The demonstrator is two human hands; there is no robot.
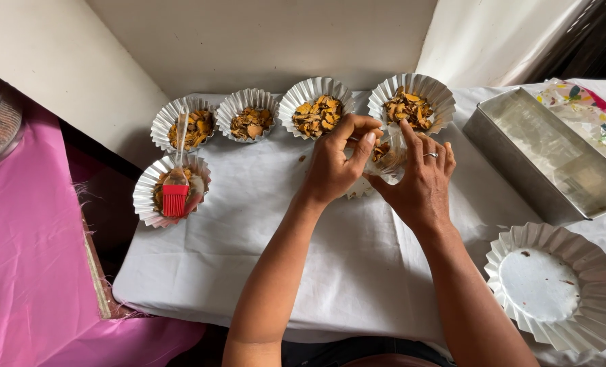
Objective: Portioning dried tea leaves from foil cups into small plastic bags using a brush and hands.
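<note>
Both my hands meet over a small pleated paper cup (386,162) holding brown-orange flakes, just in front of the back row of cups. My left hand (337,163) pinches the cup's near-left rim with thumb and fingers. On the cup's right side, my right hand (418,180), with a ring on one finger, cups it and presses the rim. Another paper cup edge (357,191) peeks out under my left hand.
Several flake-filled paper cups (316,109) line the back of the white cloth (282,238). A red silicone brush (176,190) rests in the left front cup (146,197). A metal loaf tin (554,160) stands right, a large empty pleated liner (554,285) at front right.
</note>
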